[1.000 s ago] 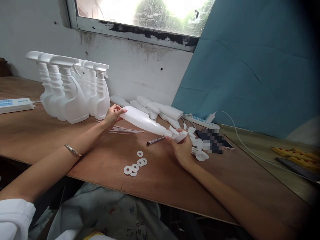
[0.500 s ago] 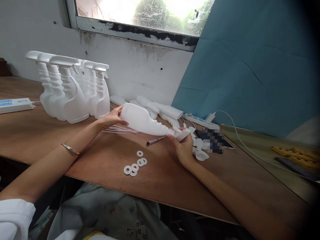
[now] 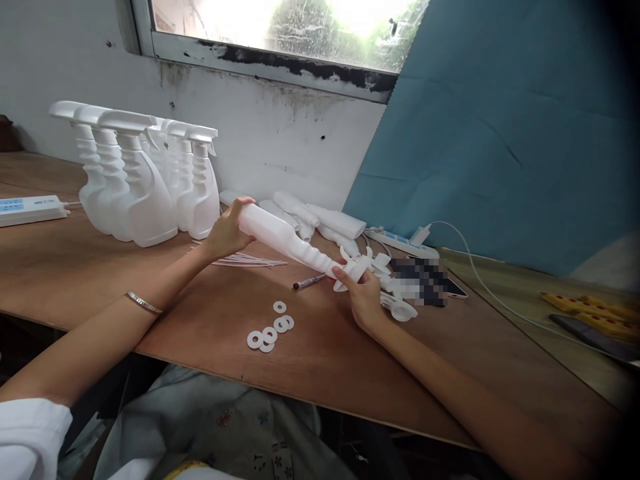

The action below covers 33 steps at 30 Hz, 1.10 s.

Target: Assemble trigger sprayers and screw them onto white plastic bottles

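Observation:
My left hand [image 3: 229, 230] is wrapped around the base of a white plastic spray bottle [image 3: 273, 232], which is held tilted above the table with its neck down to the right. At the neck end, my right hand [image 3: 364, 291] grips a white trigger sprayer head [image 3: 356, 268] between thumb and fingers. The head meets the bottle's mouth; how far it is screwed on I cannot tell. Below the bottle lie several flat white ring washers [image 3: 270, 335] and a pen [image 3: 309, 281]. Thin white tubes [image 3: 250, 260] lie under my left wrist.
Several bottles with sprayers [image 3: 150, 180] stand at the left. Loose bottles [image 3: 335, 220] lie by the wall. More sprayer heads [image 3: 400, 308] sit right of my right hand, near a dark phone-like device [image 3: 430, 283]. Power strips [image 3: 30, 210] and a white cable [image 3: 480, 273] are on the table [image 3: 320, 360].
The bottle has turned about its long axis, now showing a narrower side. My left hand's grip has shifted round its base. The sprayer head has also changed its angle.

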### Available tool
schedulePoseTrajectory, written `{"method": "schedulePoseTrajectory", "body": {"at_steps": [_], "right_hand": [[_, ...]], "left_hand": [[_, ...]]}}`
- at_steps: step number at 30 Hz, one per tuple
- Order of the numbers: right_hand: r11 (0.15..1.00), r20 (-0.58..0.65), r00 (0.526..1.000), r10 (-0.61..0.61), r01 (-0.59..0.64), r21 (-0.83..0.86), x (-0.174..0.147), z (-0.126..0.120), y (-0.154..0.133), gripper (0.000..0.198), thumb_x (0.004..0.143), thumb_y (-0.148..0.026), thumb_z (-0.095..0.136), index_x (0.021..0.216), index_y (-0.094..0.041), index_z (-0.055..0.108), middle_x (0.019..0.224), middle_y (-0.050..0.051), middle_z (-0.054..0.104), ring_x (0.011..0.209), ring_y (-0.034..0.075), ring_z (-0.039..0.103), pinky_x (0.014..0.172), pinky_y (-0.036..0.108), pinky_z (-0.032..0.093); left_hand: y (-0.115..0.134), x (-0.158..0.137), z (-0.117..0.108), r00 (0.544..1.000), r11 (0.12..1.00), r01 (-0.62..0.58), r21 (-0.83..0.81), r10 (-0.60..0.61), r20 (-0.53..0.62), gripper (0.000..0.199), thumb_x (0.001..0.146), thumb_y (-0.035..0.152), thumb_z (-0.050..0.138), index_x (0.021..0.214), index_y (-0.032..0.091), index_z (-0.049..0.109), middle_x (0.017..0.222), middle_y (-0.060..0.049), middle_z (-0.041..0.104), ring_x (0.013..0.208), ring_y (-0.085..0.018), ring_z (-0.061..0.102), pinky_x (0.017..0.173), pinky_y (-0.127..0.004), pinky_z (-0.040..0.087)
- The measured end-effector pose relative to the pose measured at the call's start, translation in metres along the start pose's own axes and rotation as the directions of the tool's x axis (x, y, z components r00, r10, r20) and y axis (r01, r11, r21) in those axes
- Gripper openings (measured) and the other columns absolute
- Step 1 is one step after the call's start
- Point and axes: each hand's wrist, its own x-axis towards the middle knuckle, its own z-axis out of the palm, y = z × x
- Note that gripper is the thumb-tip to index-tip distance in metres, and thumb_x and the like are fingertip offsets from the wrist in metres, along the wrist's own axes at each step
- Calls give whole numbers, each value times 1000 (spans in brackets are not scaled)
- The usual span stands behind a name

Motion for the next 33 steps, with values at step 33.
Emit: {"method": "schedulePoseTrajectory", "body": {"at_steps": [33], "right_hand": [[816,295,862,413,-494,300,-20,19,-15,18,70,-30,68,79,-15,62,68,2,68,52,11,63,49,18,55]], "left_hand": [[2,-1,-16,947,987,-37,155,84,-309,10,66,28,63,75,25,59,91,-4,54,112,-33,43,98,-51,4]]}}
